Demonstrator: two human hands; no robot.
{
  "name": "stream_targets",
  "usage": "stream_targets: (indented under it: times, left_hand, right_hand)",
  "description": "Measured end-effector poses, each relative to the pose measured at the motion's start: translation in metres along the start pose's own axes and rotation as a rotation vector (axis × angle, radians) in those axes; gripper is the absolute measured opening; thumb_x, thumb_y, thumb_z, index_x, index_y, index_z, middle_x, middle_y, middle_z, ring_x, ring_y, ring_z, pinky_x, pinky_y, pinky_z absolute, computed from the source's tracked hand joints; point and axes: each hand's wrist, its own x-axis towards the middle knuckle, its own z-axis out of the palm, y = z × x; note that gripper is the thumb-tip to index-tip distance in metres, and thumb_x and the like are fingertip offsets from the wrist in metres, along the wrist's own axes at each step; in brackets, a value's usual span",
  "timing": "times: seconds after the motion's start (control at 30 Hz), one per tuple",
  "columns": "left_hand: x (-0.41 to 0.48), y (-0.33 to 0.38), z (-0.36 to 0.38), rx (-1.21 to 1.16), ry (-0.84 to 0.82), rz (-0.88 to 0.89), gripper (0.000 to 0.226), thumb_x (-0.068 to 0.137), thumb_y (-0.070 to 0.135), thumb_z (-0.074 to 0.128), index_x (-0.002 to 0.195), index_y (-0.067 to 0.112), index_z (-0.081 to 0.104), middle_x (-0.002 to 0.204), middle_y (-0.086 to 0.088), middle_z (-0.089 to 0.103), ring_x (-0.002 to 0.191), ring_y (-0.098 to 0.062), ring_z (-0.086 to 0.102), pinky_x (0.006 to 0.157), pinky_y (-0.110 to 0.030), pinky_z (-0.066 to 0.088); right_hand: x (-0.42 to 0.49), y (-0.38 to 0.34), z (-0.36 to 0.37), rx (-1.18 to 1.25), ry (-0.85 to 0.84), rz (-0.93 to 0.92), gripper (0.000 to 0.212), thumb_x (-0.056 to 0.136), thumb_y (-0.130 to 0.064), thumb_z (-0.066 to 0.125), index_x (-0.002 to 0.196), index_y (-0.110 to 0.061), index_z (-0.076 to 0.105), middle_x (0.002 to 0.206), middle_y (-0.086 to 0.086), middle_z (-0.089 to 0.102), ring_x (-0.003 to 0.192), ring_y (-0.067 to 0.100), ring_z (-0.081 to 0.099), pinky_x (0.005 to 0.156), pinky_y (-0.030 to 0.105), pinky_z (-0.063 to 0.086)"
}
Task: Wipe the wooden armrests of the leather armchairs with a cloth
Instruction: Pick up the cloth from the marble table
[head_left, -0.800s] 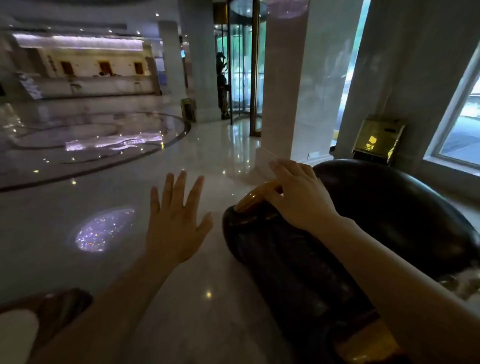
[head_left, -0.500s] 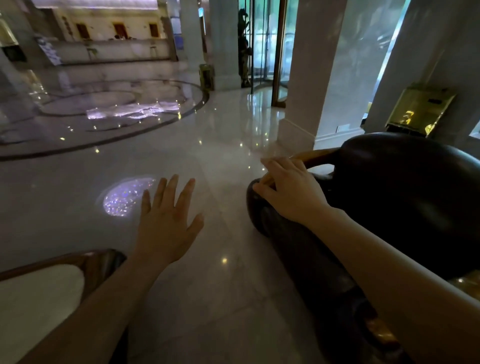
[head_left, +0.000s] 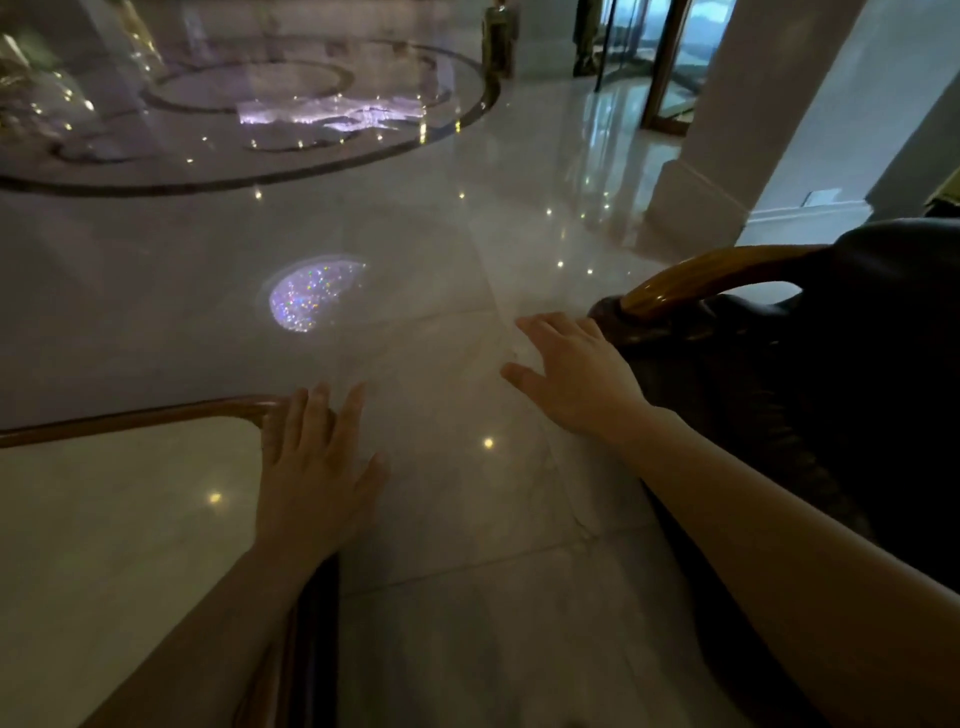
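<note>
A dark leather armchair (head_left: 872, 374) fills the right side, with a curved glossy wooden armrest (head_left: 696, 278) along its top. My right hand (head_left: 576, 379) hovers just left of the armrest's front end, fingers spread, holding nothing. My left hand (head_left: 317, 467) is lower and to the left, flat with fingers apart, over the corner of a marble-topped table (head_left: 104, 545) with a wooden rim. No cloth is visible in either hand.
Polished marble floor (head_left: 457, 519) runs between the table and the armchair. A white column base (head_left: 696, 202) stands beyond the chair. A glittering light patch (head_left: 311, 296) lies on the floor ahead, and glass doors (head_left: 670, 67) are at the far right.
My right hand has come off the armrest and now hovers to its left. My left hand has dropped toward the table corner. The view has tilted down and left.
</note>
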Motion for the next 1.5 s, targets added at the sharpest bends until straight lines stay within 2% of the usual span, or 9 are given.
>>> stream_targets:
  times: [0.23,0.47,0.67,0.8,1.0,1.13,1.23,1.37,1.5]
  left_hand:
    - [-0.012,-0.043,0.032,-0.009,-0.041,-0.191,0.079,0.090,0.057,0.025,0.156,0.013,0.025,0.159,-0.022,0.027,0.147,-0.043,0.021,0.113,-0.067,0.022]
    - [-0.073,-0.081,0.086,-0.006,-0.136,-0.537,0.078,0.092,0.063,0.016,0.158,0.021,0.014,0.165,-0.015,0.013,0.152,-0.036,0.006,0.119,-0.061,0.011]
    - [-0.136,-0.128,0.118,0.052,-0.247,-0.848,0.076,0.091,0.065,0.017,0.157,0.028,0.015,0.165,-0.010,0.016,0.152,-0.033,0.008,0.119,-0.058,0.014]
    - [-0.175,-0.167,0.146,0.034,-0.269,-0.939,0.081,0.089,0.068,0.013,0.158,0.026,0.015,0.165,-0.011,0.015,0.152,-0.033,0.008,0.119,-0.060,0.013]
    - [-0.228,-0.237,0.208,-0.016,-0.341,-1.016,0.080,0.089,0.069,0.011,0.158,0.031,-0.002,0.167,-0.006,-0.001,0.152,-0.029,-0.007,0.121,-0.057,0.004]
    - [-0.268,-0.280,0.272,-0.045,-0.392,-1.101,0.077,0.095,0.065,0.025,0.158,0.029,-0.002,0.167,-0.008,0.004,0.152,-0.032,-0.003,0.119,-0.060,0.010]
    - [-0.295,-0.306,0.321,-0.074,-0.465,-1.203,0.083,0.092,0.070,0.022,0.157,0.027,-0.007,0.167,-0.010,0.000,0.152,-0.034,-0.004,0.118,-0.061,0.012]
    - [-0.322,-0.337,0.371,-0.112,-0.499,-1.272,0.096,0.082,0.083,0.012,0.155,0.027,-0.015,0.165,-0.011,-0.015,0.151,-0.035,-0.014,0.116,-0.066,0.008]
    - [-0.334,-0.351,0.396,-0.104,-0.494,-1.240,0.098,0.079,0.086,0.009,0.156,0.028,-0.012,0.163,-0.013,-0.022,0.148,-0.038,-0.022,0.113,-0.070,0.005]
  right_hand:
    - [0.052,-0.029,0.050,0.024,-0.107,-0.137,0.062,0.093,-0.055,0.049,0.147,-0.026,0.038,0.151,-0.001,0.042,0.136,0.030,0.036,0.107,0.053,0.036]
    - [0.091,-0.074,0.137,0.102,-0.307,-0.396,0.056,0.095,-0.044,0.054,0.145,-0.022,0.041,0.150,0.000,0.043,0.132,0.030,0.037,0.106,0.042,0.036]
    - [0.086,-0.135,0.224,0.123,-0.493,-0.577,0.059,0.094,-0.044,0.055,0.148,-0.023,0.039,0.148,-0.001,0.044,0.132,0.025,0.036,0.105,0.036,0.033]
    - [0.070,-0.179,0.294,0.147,-0.636,-0.648,0.062,0.095,-0.045,0.055,0.150,-0.024,0.035,0.151,-0.001,0.040,0.136,0.025,0.031,0.110,0.036,0.028]
    - [0.041,-0.245,0.402,0.130,-0.771,-0.733,0.061,0.098,-0.048,0.049,0.152,-0.026,0.030,0.153,-0.003,0.036,0.139,0.023,0.028,0.111,0.038,0.031]
    - [0.016,-0.288,0.481,0.116,-0.858,-0.809,0.060,0.099,-0.046,0.048,0.152,-0.025,0.028,0.153,-0.001,0.036,0.138,0.025,0.028,0.110,0.039,0.031]
    - [-0.002,-0.323,0.542,0.115,-0.884,-0.880,0.062,0.098,-0.042,0.050,0.153,-0.026,0.026,0.154,-0.001,0.036,0.137,0.026,0.030,0.109,0.040,0.034]
    - [-0.021,-0.361,0.618,0.043,-0.896,-1.000,0.077,0.094,-0.048,0.055,0.155,-0.037,0.009,0.164,-0.005,0.014,0.147,0.030,0.014,0.116,0.047,0.029]
    - [-0.040,-0.379,0.671,-0.141,-0.916,-1.208,0.090,0.089,-0.060,0.057,0.151,-0.049,-0.007,0.165,-0.008,-0.012,0.149,0.039,0.002,0.115,0.058,0.022]
